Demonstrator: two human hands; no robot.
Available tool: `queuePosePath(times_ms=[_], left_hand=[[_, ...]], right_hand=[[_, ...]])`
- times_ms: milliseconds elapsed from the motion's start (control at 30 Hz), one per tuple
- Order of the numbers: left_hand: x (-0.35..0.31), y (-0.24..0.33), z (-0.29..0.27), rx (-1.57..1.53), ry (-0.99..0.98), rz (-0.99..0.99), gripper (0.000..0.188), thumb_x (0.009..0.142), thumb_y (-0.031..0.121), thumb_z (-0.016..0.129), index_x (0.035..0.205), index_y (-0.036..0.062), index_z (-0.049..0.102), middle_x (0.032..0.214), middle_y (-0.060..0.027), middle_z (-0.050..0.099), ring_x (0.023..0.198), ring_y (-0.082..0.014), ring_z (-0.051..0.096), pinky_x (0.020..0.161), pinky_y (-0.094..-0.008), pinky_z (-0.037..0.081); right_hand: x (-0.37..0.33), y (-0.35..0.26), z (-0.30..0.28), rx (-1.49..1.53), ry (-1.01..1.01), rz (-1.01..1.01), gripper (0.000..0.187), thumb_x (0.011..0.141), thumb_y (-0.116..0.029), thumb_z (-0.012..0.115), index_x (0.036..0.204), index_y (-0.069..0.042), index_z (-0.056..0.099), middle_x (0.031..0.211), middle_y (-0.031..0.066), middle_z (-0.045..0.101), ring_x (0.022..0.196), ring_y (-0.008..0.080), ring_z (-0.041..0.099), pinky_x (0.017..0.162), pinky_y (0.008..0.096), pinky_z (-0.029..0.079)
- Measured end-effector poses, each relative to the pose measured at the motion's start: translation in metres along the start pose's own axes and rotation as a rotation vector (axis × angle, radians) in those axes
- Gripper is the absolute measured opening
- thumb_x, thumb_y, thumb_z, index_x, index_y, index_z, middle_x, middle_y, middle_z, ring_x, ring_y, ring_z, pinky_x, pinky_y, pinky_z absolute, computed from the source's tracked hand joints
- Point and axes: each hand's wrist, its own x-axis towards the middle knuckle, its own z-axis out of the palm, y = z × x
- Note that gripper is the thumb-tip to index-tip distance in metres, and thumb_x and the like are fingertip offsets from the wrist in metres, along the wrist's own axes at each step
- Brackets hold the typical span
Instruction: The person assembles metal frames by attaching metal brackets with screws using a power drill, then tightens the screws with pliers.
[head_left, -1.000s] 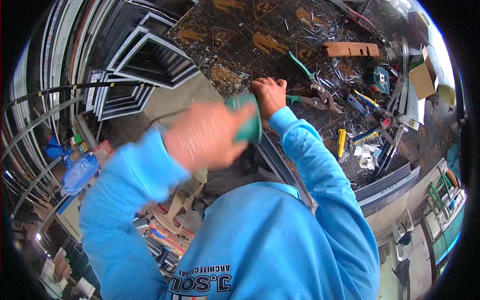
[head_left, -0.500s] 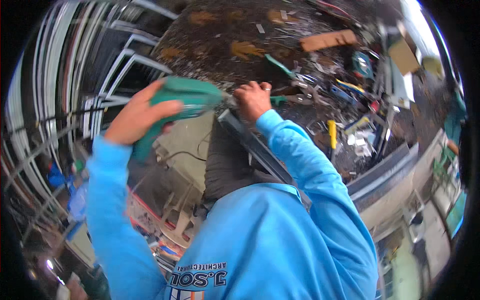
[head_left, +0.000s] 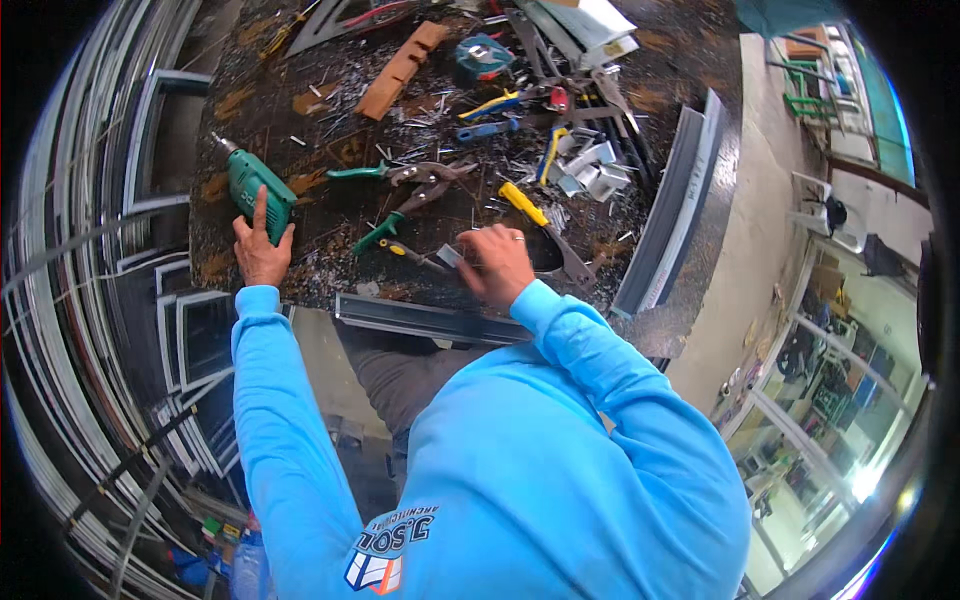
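Observation:
My left hand (head_left: pixel 262 248) is closed around the handle of a green power drill (head_left: pixel 259 188) at the table's left side. Its index finger stretches along the drill body, and the chuck points away to the far left. Between the thumb and fingers of my right hand (head_left: pixel 497 264) is a small grey metal piece (head_left: pixel 450 256). That hand is low over the front of the table, beside a yellow-handled tool (head_left: pixel 408 254). A long metal channel (head_left: pixel 425 318) lies along the front edge, just below my right hand, its right end hidden by my sleeve.
Green-handled snips (head_left: pixel 420 188), a yellow-handled tool (head_left: pixel 522 204) and a notched wood block (head_left: pixel 402 70) lie on the dark worktable (head_left: pixel 330 215) among metal scraps. Cut metal pieces (head_left: pixel 596 172) are heaped rightward, near long grey profiles (head_left: pixel 672 212). Metal frames (head_left: pixel 205 340) stand left.
My left hand has carried the drill away from my right hand to the table's left side. My right hand has come off the channel's end and now holds the small metal piece. The view has turned.

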Motion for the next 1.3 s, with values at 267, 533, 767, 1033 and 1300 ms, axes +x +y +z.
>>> queuePosePath(times_ms=[267, 533, 767, 1033, 1300], left_hand=[[-0.057, 0.197, 0.0, -0.551, -0.06, 0.551, 0.024, 0.083, 0.01, 0.076, 0.105, 0.0023, 0.073, 0.099, -0.016, 0.07, 0.092, -0.0416, 0.068, 0.084, -0.0518, 0.055], [-0.104, 0.33, 0.023, -0.358, -0.098, 0.885, 0.036, 0.082, 0.015, 0.072, 0.118, 0.0134, 0.068, 0.095, -0.0041, 0.064, 0.093, -0.0253, 0.064, 0.08, -0.0432, 0.044], [-0.106, 0.219, -0.128, -0.869, -0.026, 0.545, 0.036, 0.082, 0.007, 0.083, 0.114, 0.0067, 0.066, 0.1, -0.0123, 0.069, 0.089, -0.0337, 0.07, 0.08, -0.0425, 0.055], [-0.167, 0.143, -0.086, -1.163, 0.071, -0.211, 0.036, 0.088, 0.017, 0.093, 0.115, 0.0039, 0.073, 0.105, -0.0027, 0.078, 0.095, -0.0119, 0.071, 0.084, -0.0331, 0.058], [-0.193, 0.165, -0.029, -1.355, -0.095, -0.224, 0.049, 0.08, 0.03, 0.1, 0.113, 0.0041, 0.075, 0.106, -0.0017, 0.078, 0.098, -0.0117, 0.069, 0.089, -0.0353, 0.059]], right_hand=[[-0.06, 0.08, -0.077, -0.273, -0.035, 0.349, 0.038, 0.089, -0.022, 0.078, 0.12, -0.008, 0.062, 0.111, 0.0165, 0.065, 0.103, 0.0396, 0.064, 0.087, 0.0531, 0.052], [-0.021, 0.051, -0.148, 0.385, -0.308, 0.316, 0.033, 0.1, -0.033, 0.078, 0.112, -0.003, 0.08, 0.096, 0.018, 0.081, 0.082, 0.0293, 0.078, 0.076, 0.0413, 0.06], [0.103, 0.086, -0.072, -0.24, 0.01, 0.127, 0.021, 0.097, -0.024, 0.074, 0.103, -0.003, 0.075, 0.1, 0.0226, 0.076, 0.092, 0.0453, 0.074, 0.08, 0.0523, 0.059], [0.137, 0.07, -0.047, -0.382, -0.113, 0.138, 0.021, 0.093, -0.018, 0.073, 0.109, -0.004, 0.07, 0.109, 0.0196, 0.075, 0.1, 0.0402, 0.075, 0.091, 0.0485, 0.06], [0.095, -0.124, -0.048, 1.302, -0.219, 0.058, 0.036, 0.103, -0.005, 0.073, 0.138, -0.003, 0.067, 0.113, 0.0047, 0.072, 0.103, 0.0127, 0.071, 0.086, 0.0296, 0.063]])
